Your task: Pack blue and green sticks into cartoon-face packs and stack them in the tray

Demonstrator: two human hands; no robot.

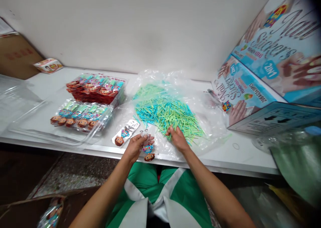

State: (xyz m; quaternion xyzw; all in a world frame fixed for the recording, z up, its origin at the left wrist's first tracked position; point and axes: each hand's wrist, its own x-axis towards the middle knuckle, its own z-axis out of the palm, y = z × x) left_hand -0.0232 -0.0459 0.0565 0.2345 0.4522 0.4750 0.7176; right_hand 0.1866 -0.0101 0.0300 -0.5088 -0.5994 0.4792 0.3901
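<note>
My left hand [135,146] is closed around a small clear packet with a cartoon head [148,151], held over the table's front edge. A pile of thin green and blue sticks [165,112] lies on a clear plastic sheet [213,121], and my right hand [177,136] rests on its near edge with fingers curled into the sticks. Another packet [125,132] lies flat on the table just left of my left hand.
Two stacks of filled packets [82,116] [96,87] sit in a clear tray [37,127] at left. Blue "Nail Stickers" boxes [263,71] stand at right. A brown carton [15,55] and a small box [48,65] are at far left; the wall is close behind.
</note>
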